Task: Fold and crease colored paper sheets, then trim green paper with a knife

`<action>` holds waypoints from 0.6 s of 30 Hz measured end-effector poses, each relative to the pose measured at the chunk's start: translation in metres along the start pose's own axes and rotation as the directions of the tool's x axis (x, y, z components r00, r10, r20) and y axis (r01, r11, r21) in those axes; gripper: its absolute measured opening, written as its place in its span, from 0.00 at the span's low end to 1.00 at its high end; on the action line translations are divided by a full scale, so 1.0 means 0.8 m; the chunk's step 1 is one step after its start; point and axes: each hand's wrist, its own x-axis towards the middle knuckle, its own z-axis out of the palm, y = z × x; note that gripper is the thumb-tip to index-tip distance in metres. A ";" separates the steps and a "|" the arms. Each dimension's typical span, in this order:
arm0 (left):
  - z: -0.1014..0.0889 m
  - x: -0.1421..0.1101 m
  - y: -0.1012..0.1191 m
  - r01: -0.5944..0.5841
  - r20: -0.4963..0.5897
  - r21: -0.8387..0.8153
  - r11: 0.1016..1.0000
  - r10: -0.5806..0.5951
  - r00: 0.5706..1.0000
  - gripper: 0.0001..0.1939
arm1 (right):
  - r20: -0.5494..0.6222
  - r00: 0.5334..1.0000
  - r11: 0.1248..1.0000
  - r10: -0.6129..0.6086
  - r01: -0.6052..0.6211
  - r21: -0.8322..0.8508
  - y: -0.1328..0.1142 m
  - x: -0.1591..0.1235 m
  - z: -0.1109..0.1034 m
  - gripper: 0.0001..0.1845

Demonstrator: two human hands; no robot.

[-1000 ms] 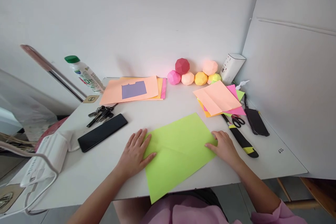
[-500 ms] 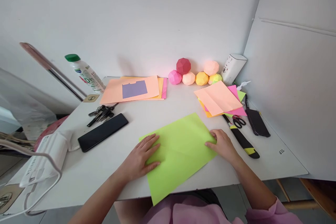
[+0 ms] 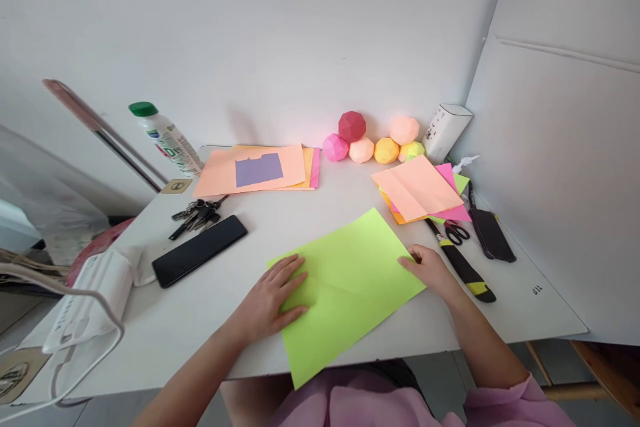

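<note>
A lime green sheet of paper (image 3: pixel 350 280) lies on the white table (image 3: pixel 280 227) near its front edge, with one corner hanging over the edge. A crease runs across the sheet. My left hand (image 3: pixel 273 300) lies flat on the sheet's left part with the fingers stretched out. My right hand (image 3: pixel 430 270) rests at the sheet's right edge with the fingers curled and pressing on the paper.
A stack of coloured sheets (image 3: pixel 255 170) lies at the back left, another stack (image 3: pixel 420 190) at the back right. Several paper balls (image 3: pixel 370 140) line the wall. A phone (image 3: pixel 200 250), keys (image 3: pixel 197 213), bottle (image 3: pixel 167 137), knife (image 3: pixel 463 267), scissors (image 3: pixel 455 232) lie around.
My left hand slid from the table onto the sheet's left part. The green sheet shifted a little to the right and farther onto the table under my right hand.
</note>
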 end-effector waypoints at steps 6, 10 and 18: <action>-0.001 -0.001 -0.001 -0.025 -0.011 0.032 0.999 0.026 1.000 0.27 | -0.040 0.999 0.999 -0.021 0.019 -0.047 0.004 0.000 0.004 0.14; -0.005 -0.002 -0.006 -0.014 -0.071 0.056 0.998 0.017 0.997 0.23 | -0.044 0.999 0.993 -0.022 0.017 -0.115 0.003 -0.001 0.007 0.13; -0.005 -0.008 -0.023 0.060 -0.210 0.012 0.998 -0.056 0.976 0.34 | -0.050 0.998 0.975 -0.032 0.020 -0.223 0.004 -0.007 0.007 0.22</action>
